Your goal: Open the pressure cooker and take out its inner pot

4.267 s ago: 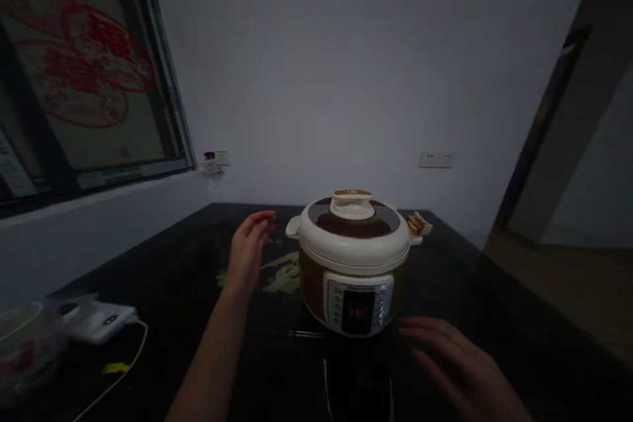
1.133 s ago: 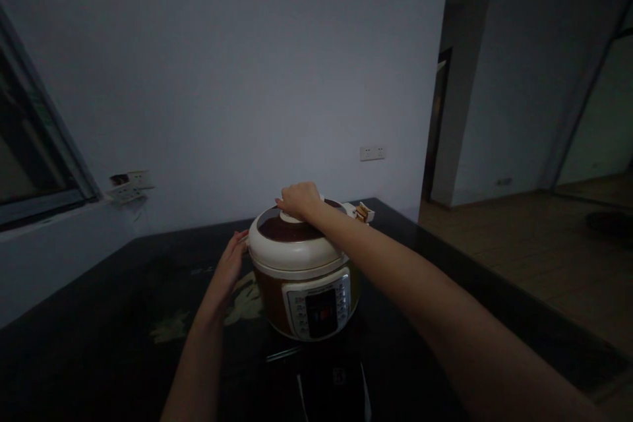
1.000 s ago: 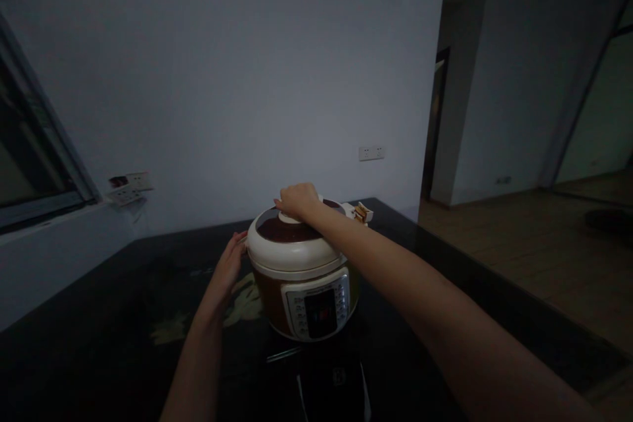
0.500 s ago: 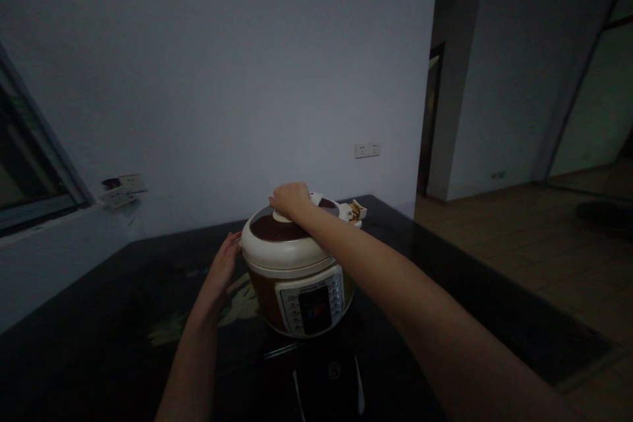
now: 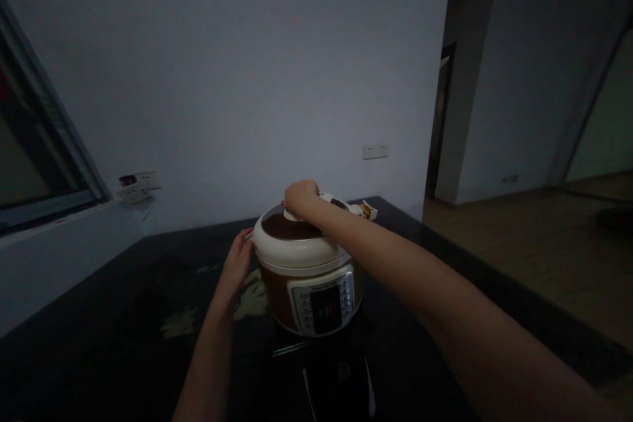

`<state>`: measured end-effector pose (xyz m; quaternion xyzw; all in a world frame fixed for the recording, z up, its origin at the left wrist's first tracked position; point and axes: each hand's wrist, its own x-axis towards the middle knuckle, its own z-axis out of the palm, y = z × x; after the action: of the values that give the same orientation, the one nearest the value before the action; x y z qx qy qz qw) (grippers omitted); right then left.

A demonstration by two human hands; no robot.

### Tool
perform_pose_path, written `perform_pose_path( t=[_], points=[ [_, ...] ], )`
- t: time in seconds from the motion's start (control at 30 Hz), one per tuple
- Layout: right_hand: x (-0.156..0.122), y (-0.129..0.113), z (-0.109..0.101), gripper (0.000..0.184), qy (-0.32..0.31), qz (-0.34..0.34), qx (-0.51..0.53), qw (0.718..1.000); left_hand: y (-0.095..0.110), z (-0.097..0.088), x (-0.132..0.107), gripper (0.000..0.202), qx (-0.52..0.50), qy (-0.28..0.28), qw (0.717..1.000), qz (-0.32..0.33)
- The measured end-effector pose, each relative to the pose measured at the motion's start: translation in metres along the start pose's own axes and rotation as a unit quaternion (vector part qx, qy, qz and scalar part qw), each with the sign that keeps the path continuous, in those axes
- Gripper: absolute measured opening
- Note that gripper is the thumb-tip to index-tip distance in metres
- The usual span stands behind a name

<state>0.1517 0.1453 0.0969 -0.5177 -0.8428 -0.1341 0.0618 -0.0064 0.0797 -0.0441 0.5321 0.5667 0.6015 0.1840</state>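
I see the fingers of the right hand (image 5: 302,199) curled down and clamped on the knob (image 5: 291,215), a little below the centre of the frame; the fingertips are hidden behind the fist. The fingers of the left hand (image 5: 236,265) lie close together against the side handle (image 5: 249,235), left of centre; their tips go out of sight, so I cannot tell whether they grip it or only touch it. Both knob and handle belong to the cooker (image 5: 277,297), which is upright in the lower middle of the frame, its lid (image 5: 297,252) seated on top. A cream and gold fitting (image 5: 367,210) juts from its far right side. The panel (image 5: 299,316) faces me, faint red marks glowing on its dark display. One forearm rises from the bottom edge, left of centre; the other slants in from the lower right corner, in front of the cooker. I have the black table (image 5: 123,303) across the lower frame, pale patterns on it beside the left forearm. Beyond are the wall (image 5: 247,79), a window (image 5: 34,145) at far left and the floor (image 5: 509,231) at right.
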Motion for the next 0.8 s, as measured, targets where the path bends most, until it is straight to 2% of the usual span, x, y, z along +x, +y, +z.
perform_pose_path(
  t=[0.13,0.27,0.4,0.6,0.8],
  points=[
    [0.0,0.005,-0.007,0.042,-0.014,-0.035,-0.037,0.999,-0.003,0.003,0.002,0.038,0.019,0.011,1.0,-0.004],
    [-0.007,0.015,-0.01,0.049,-0.016,-0.078,-0.071,0.994,0.003,0.001,-0.001,0.037,0.024,0.029,0.999,0.006],
    [-0.011,0.025,-0.008,0.045,-0.003,-0.114,-0.094,0.989,0.011,-0.003,-0.006,0.038,0.051,0.036,0.998,0.021],
    [-0.008,0.027,-0.005,0.042,0.002,-0.135,-0.112,0.985,0.007,-0.006,-0.006,0.042,0.081,0.022,0.996,0.021],
    [-0.009,0.025,-0.007,0.041,0.008,-0.141,-0.123,0.982,0.005,-0.006,-0.004,0.037,0.085,0.027,0.996,0.024]
  ],
)
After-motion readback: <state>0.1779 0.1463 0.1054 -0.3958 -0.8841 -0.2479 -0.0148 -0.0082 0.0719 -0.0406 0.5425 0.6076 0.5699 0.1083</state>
